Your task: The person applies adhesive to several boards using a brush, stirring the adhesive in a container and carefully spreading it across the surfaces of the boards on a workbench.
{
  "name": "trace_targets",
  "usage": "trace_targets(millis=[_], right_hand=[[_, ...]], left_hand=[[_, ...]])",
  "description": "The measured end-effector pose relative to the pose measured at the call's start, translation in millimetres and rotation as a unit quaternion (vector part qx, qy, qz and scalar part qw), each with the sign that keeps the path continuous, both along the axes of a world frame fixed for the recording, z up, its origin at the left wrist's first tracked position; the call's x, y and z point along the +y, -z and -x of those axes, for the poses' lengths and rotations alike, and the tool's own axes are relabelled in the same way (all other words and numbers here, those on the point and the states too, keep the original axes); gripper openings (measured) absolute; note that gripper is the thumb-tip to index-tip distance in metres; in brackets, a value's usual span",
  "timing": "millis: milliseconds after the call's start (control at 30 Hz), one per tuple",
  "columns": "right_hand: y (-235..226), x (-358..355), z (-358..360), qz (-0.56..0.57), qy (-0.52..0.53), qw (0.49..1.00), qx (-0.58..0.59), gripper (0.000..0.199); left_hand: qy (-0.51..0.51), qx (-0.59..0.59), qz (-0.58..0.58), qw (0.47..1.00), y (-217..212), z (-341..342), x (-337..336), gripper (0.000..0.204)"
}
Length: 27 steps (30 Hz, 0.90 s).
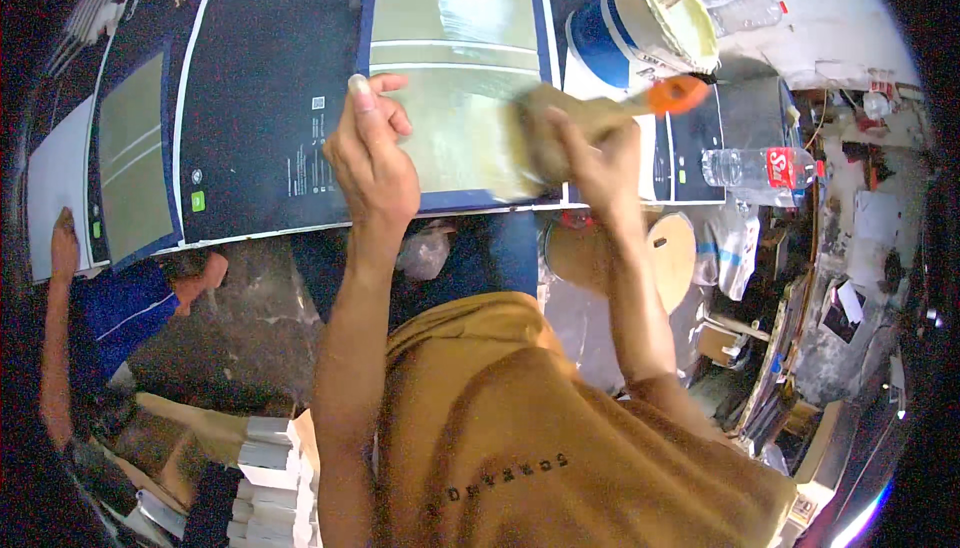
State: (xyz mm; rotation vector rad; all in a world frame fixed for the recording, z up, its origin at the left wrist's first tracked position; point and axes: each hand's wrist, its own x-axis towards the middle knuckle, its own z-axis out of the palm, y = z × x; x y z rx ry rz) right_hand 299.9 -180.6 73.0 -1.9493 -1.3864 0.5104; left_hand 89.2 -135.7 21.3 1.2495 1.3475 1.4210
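Note:
My right hand grips a wide brush with an orange-tipped handle; motion smears it. Its bristles meet the lower right of a grey-green sheet with a dark blue border, where a wet, pale yellow-white smear shows. Another wet patch shines on the sheet's upper part, above two white stripes. Over the sheet's left edge, my left hand is raised with thumb up, the other fingers loosely bent and apart, nothing visible in it. Under the sheet lies a dark printed board.
A white-and-blue bucket of pale paste, with a stick in it, stands at the back right. Clear bottles lie at the right. Left, another person's hand touches a pale sheet beside a second grey-green sheet. A round brown lid-like piece sits below the table edge.

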Motion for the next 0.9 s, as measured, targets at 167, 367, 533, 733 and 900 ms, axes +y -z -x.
trace_targets(millis=[167, 367, 533, 733, 900], right_hand=[[-36.2, -28.4, -76.8, -0.118, 0.05, 0.989, -0.067, 0.022], [0.5, 65.0, 18.6, -0.195, -0.062, 0.972, 0.119, 0.022], [14.4, 62.8, -28.7, -0.085, 0.02, 0.996, 0.018, 0.03], [-21.1, 85.1, -53.2, -0.225, 0.031, 0.974, 0.024, 0.029], [10.1, 156.7, 30.2, -0.136, -0.039, 0.99, 0.006, 0.027]], left_hand=[[-0.009, -0.021, -0.012, 1.0, 2.7, -2.2, 1.1, 0.065], [-0.017, -0.021, -0.004, 1.0, 0.9, -2.7, -0.8, 0.055], [-0.022, 0.014, 0.001, 1.0, -0.3, -0.9, -0.2, 0.053], [-0.015, 0.017, -0.005, 1.0, -1.1, -3.1, 1.3, 0.051], [-0.037, 0.054, -0.021, 0.998, -5.5, -5.3, 1.1, 0.047]])
